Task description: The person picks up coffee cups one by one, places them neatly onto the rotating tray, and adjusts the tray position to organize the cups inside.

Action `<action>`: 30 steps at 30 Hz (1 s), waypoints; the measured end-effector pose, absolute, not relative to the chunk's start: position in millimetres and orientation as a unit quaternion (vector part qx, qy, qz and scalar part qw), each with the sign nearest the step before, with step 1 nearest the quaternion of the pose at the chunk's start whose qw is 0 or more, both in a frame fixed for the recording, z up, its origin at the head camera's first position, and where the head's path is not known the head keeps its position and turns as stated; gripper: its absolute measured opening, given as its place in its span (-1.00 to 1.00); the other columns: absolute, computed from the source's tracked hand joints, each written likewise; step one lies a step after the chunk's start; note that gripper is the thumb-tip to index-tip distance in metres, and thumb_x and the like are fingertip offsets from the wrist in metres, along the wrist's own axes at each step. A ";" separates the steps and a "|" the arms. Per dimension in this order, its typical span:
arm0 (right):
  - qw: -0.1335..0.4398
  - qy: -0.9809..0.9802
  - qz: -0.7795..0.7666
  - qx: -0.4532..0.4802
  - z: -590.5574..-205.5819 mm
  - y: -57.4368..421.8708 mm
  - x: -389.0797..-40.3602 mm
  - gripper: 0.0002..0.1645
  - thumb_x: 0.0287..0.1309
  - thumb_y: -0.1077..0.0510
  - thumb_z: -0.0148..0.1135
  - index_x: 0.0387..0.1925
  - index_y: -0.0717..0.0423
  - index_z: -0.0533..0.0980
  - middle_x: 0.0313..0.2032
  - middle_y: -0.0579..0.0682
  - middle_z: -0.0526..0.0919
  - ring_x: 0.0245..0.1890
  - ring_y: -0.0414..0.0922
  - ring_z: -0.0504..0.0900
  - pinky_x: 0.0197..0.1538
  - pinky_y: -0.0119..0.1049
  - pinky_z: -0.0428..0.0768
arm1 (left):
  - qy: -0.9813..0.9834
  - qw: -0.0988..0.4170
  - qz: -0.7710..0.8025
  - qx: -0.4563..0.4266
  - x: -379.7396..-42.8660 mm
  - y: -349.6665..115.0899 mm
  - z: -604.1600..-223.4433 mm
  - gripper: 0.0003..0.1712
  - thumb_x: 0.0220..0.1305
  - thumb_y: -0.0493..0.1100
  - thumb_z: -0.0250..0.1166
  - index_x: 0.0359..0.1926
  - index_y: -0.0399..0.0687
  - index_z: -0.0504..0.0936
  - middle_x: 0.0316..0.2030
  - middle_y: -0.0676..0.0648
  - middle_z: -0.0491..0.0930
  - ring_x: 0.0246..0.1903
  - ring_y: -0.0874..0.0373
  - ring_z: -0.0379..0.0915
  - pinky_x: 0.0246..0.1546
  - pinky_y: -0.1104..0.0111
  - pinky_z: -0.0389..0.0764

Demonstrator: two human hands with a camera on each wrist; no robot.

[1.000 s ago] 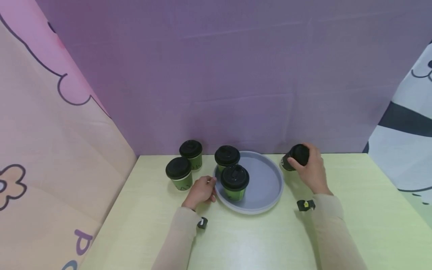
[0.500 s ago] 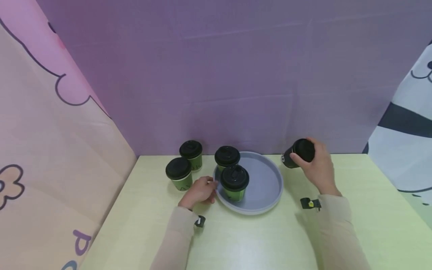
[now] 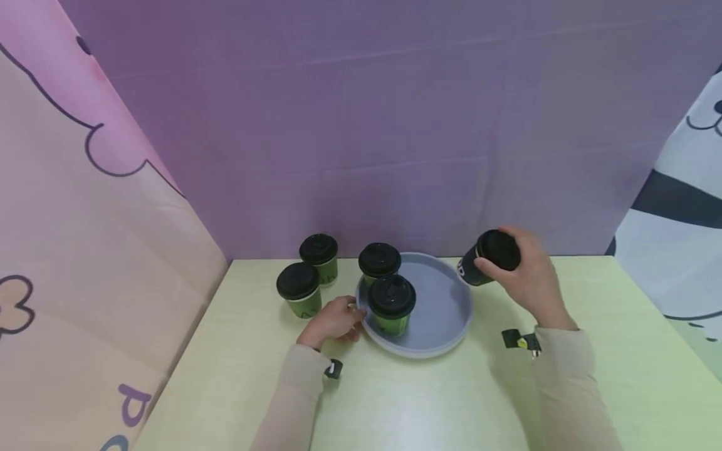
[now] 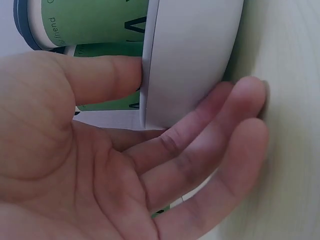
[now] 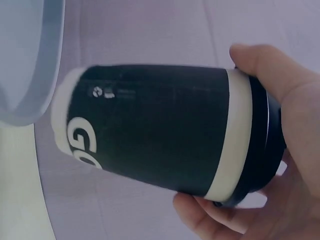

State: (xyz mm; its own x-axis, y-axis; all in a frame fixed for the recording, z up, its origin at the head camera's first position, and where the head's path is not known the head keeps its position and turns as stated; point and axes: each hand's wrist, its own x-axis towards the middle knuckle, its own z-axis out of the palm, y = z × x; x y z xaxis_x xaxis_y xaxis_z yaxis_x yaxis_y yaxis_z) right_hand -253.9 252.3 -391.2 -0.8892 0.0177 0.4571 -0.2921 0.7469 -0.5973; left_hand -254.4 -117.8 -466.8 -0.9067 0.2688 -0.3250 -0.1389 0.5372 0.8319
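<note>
My right hand [image 3: 533, 279] grips a black paper coffee cup [image 3: 476, 266] by its lid end, thumb and fingers on opposite sides. The cup tilts, its base towards the grey round tray [image 3: 445, 319]; white "GO" lettering shows in the right wrist view. My left hand [image 3: 334, 322] holds the tray's left rim, thumb over the edge and fingers along the outer wall [image 4: 195, 55]. On the tray's left half stand two green cups with black lids, a front cup [image 3: 392, 307] and a rear cup [image 3: 379, 260] partly hidden by it.
Left of the tray, two more lidded green cups stand on the pale table [image 3: 417, 407]: a nearer cup [image 3: 300, 289] and a farther cup [image 3: 319, 257]. A purple cloth wall [image 3: 361, 125] rises behind the table's back edge, with printed cloth on both sides.
My right hand has raised the black cup from the table, first a little rightwards, then back left towards the tray. My left hand stays at the tray rim.
</note>
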 end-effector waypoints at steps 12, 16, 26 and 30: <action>0.161 -0.917 0.326 0.164 -394.3 239.5 -253.0 -0.09 0.11 -0.07 0.54 0.40 0.11 0.36 0.30 0.26 0.48 0.23 0.24 0.48 0.16 0.28 0.45 | 0.846 0.205 0.490 0.046 -255.3 -117.8 -472.0 -0.42 0.57 -0.12 0.05 0.43 -0.40 0.31 -0.24 -0.23 0.68 -0.47 0.05 0.67 -0.41 0.25 0.70; 0.131 -0.921 0.322 0.178 -395.5 232.4 -251.6 -0.04 0.11 -0.14 0.53 0.44 0.07 0.32 0.34 0.21 0.44 0.26 0.21 0.47 0.18 0.26 0.46 | 0.849 0.196 0.489 0.045 -255.1 -117.7 -473.2 -0.45 0.59 -0.11 0.02 0.39 -0.41 0.35 -0.24 -0.23 0.68 -0.48 0.06 0.66 -0.42 0.25 0.70; 0.081 -0.929 0.300 0.200 -393.4 217.8 -247.4 -0.05 0.08 -0.23 0.53 0.41 -0.05 0.33 0.32 0.09 0.46 0.18 0.13 0.55 0.16 0.20 0.55 | 0.849 0.180 0.495 0.033 -255.8 -116.7 -477.1 -0.46 0.61 -0.10 0.00 0.37 -0.42 0.37 -0.29 -0.24 0.69 -0.53 0.08 0.66 -0.45 0.25 0.70; 0.071 -0.932 0.294 0.202 -392.9 215.2 -245.8 -0.03 0.07 -0.28 0.51 0.42 -0.06 0.33 0.30 0.09 0.47 0.14 0.14 0.58 0.13 0.21 0.57 | 0.851 0.173 0.494 0.030 -256.8 -115.8 -478.5 -0.45 0.61 -0.09 -0.01 0.39 -0.42 0.36 -0.31 -0.21 0.69 -0.54 0.10 0.65 -0.46 0.26 0.69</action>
State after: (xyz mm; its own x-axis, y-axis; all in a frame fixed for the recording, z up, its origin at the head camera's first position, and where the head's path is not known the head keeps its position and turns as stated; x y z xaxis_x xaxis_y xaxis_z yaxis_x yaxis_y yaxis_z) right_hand -245.8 215.2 -392.9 -0.9083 -0.3350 0.2503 -0.4180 0.7455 -0.5191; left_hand -256.8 -115.8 -478.5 -0.9381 0.2218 -0.2661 -0.1211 0.5098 0.8517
